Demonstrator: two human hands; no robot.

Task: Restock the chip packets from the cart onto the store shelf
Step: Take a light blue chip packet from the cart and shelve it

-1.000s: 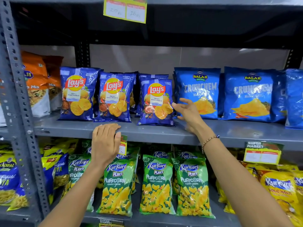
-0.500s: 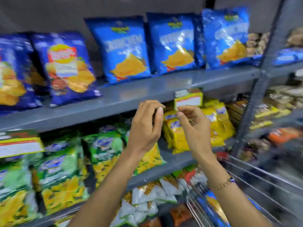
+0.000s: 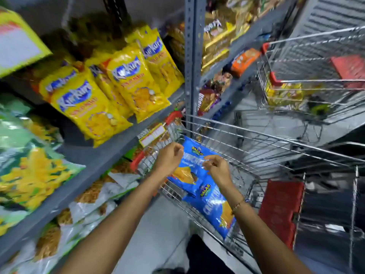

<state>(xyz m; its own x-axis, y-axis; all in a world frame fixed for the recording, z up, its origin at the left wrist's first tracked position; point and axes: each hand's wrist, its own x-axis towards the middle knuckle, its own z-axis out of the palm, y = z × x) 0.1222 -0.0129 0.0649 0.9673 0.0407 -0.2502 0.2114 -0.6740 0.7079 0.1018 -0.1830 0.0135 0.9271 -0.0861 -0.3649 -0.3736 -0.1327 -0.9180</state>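
Two blue Balaji chip packets lie in the wire cart (image 3: 256,136) low and right of centre. The upper blue packet (image 3: 192,155) overlaps the lower blue packet (image 3: 215,206). My left hand (image 3: 169,158) is curled at the upper packet's left edge. My right hand (image 3: 216,170) pinches the same packet's right side. Both arms reach down into the cart. The grey store shelf (image 3: 110,155) runs along the left, holding yellow Kurkure packets (image 3: 126,82) and green puffcorn packets (image 3: 29,171).
A grey shelf upright (image 3: 192,66) stands just behind the cart. A second wire cart (image 3: 316,76) with yellow goods sits at the upper right. A red plastic flap (image 3: 280,210) hangs on the near cart's right. White-and-orange snack bags (image 3: 94,196) fill the lowest shelf.
The view has swung from the blue packets on the shelf down and right to the cart. Both hands have left the shelf and dropped onto the upper blue packet in the cart.
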